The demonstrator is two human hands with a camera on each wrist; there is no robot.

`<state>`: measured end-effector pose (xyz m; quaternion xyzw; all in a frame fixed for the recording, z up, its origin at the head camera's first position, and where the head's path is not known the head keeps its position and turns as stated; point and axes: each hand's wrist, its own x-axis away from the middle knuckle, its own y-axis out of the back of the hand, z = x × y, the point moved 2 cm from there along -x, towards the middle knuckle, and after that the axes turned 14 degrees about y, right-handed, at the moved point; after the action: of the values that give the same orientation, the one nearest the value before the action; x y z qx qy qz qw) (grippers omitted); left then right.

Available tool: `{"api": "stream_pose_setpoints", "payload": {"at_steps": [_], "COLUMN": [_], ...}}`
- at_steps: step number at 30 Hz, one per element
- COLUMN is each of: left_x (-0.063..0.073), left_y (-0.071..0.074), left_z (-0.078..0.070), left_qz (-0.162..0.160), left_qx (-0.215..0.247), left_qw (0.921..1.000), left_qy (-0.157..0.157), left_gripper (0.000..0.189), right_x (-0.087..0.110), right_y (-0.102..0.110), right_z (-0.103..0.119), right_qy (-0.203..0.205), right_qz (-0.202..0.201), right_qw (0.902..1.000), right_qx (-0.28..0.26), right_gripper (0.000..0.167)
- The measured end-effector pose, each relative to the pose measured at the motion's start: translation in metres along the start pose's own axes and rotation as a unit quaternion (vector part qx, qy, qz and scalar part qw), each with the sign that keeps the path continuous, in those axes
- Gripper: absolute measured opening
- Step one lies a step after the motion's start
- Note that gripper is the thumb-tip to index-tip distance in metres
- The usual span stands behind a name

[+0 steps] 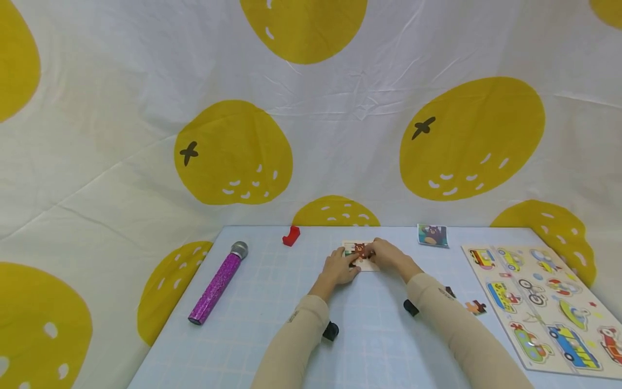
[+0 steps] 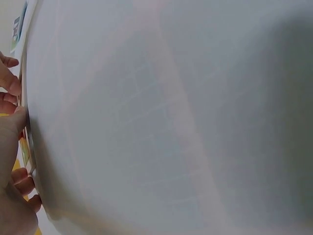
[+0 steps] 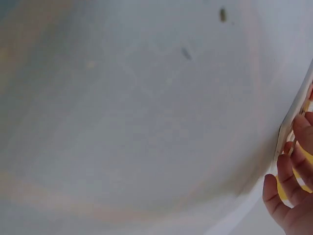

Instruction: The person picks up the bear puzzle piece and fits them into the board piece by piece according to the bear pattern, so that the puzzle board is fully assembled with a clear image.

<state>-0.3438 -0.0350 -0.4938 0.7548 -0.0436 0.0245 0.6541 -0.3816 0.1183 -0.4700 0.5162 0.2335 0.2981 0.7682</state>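
Observation:
A small square puzzle board [image 1: 370, 266] with a brown bear picture lies on the table in front of both hands. My left hand [image 1: 338, 267] rests at its left side, the index finger reaching onto the bear and the thumb at the near edge. Over the board's right half, my right hand [image 1: 387, 254] pinches a thin puzzle piece [image 3: 292, 147] between thumb and fingers; its picture is mostly hidden by the fingers. In the left wrist view the left hand [image 2: 12, 161] shows only at the left border, along the board's edge.
Loose puzzle pieces [image 1: 476, 307] lie by the right forearm. Farther right is a large vehicle puzzle board [image 1: 532, 319]; behind stands a bear picture card [image 1: 432, 235]. To the left are a purple glitter microphone [image 1: 216, 286] and a red block [image 1: 291, 236]. A patterned cloth hangs behind the table.

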Motion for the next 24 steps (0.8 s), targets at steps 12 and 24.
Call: {"api": "stream_pose_setpoints", "payload": {"at_steps": [12, 24], "left_x": [0.0013, -0.0009], "left_y": [-0.0009, -0.0021], "left_z": [0.0006, 0.0003], "left_qz": [-0.005, -0.009], "left_qx": [0.010, 0.004], "left_qw": [0.9999, 0.9999], "left_qy": [-0.010, -0.008], "left_gripper": [0.048, 0.048], "right_x": [-0.0020, -0.0048], "right_y": [-0.0042, -0.0074], "right_z": [0.0027, 0.0043], "right_qy": [0.019, -0.009], "right_qz": [-0.015, -0.053], "right_qw": [0.9997, 0.9981], "right_qx": [-0.002, 0.030], "right_gripper": [0.024, 0.017]}}
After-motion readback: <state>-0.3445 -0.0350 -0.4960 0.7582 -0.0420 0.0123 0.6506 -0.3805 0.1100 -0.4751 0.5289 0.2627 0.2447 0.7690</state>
